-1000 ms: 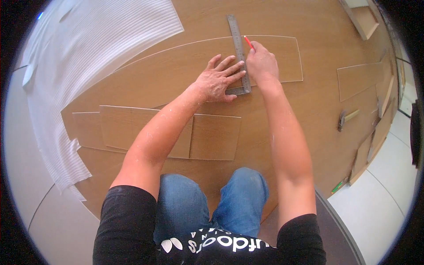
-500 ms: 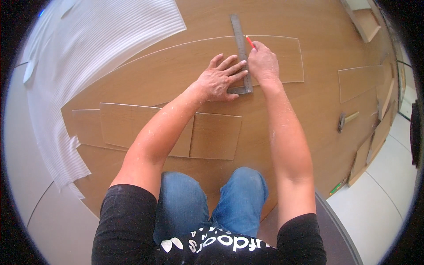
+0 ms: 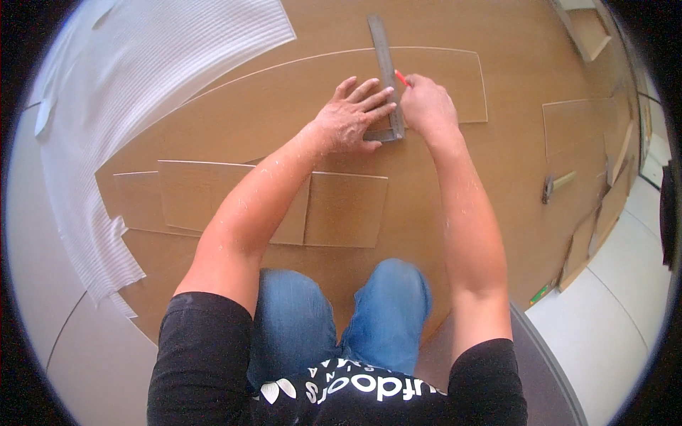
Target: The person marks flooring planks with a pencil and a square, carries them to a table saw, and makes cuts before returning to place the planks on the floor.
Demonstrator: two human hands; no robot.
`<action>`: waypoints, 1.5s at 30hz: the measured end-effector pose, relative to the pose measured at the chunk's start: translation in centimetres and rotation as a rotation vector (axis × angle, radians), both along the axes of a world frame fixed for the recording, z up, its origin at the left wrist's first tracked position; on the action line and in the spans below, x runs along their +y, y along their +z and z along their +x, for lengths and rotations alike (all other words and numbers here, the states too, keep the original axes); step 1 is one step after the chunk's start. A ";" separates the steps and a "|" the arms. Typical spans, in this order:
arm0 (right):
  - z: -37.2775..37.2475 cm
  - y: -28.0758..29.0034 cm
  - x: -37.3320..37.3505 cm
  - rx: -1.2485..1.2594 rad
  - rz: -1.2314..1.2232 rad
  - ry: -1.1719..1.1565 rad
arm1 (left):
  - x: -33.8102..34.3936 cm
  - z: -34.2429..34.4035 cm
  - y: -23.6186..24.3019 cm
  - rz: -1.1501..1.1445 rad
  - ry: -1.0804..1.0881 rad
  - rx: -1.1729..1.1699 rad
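Note:
A metal try square (image 3: 382, 53) lies across a long, curved-edged clear sheet (image 3: 447, 82) on the brown board. My left hand (image 3: 348, 119) rests flat on the square with its fingers spread, their tips reaching the blade. In my right hand (image 3: 430, 110), fingers closed, is a slim red pencil (image 3: 402, 78), its tip close to the right edge of the blade. The fist hides most of the pencil. Nearer to me, partly under my left forearm, several smaller clear pieces (image 3: 348, 209) overlap.
White ribbed sheeting (image 3: 177, 50) covers the far left. On the right are another clear piece (image 3: 575, 131), a small tool with a pale handle (image 3: 559, 186) and a green item (image 3: 543, 292). A shallow wooden frame (image 3: 590, 35) stands far right. The brown board (image 3: 497, 184) spans the middle.
My right hand has drawn the pencil toward me along the blade, away from the sheet's far edge. My left hand stays on the square. The whole view has shifted slightly.

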State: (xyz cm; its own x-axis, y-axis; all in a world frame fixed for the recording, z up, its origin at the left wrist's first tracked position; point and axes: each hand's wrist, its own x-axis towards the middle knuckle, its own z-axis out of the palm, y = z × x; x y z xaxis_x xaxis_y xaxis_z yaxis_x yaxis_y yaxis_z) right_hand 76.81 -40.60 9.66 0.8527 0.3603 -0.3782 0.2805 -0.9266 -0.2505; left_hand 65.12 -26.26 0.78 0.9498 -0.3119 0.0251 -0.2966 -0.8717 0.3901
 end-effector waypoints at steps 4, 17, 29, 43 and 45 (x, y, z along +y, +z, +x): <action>-5.9 3.1 -7.3 0.184 -0.058 0.023 | -0.2 0.2 -0.1 0.081 -0.005 0.039; -18.1 -3.9 -25.0 -0.183 0.083 -0.529 | -3.7 -6.3 4.5 0.186 -0.123 0.182; -16.0 -3.9 -2.0 -0.244 0.184 -0.493 | 13.2 -23.6 7.0 0.291 0.242 0.242; -19.3 -4.1 -14.0 -0.491 -0.094 -0.515 | 15.7 -25.0 4.9 0.307 0.039 0.458; -19.8 -4.2 -13.0 -0.526 0.038 -0.415 | 16.0 -25.5 6.6 0.252 0.000 0.540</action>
State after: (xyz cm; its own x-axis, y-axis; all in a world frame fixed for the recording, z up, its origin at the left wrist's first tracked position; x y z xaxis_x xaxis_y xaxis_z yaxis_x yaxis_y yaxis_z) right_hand 57.04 -53.55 5.41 0.9907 -0.0320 0.1319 -0.0032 -0.9771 -0.2128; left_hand 39.66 -10.31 7.40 0.8077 -0.2453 -0.5361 -0.1139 -0.9571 0.2664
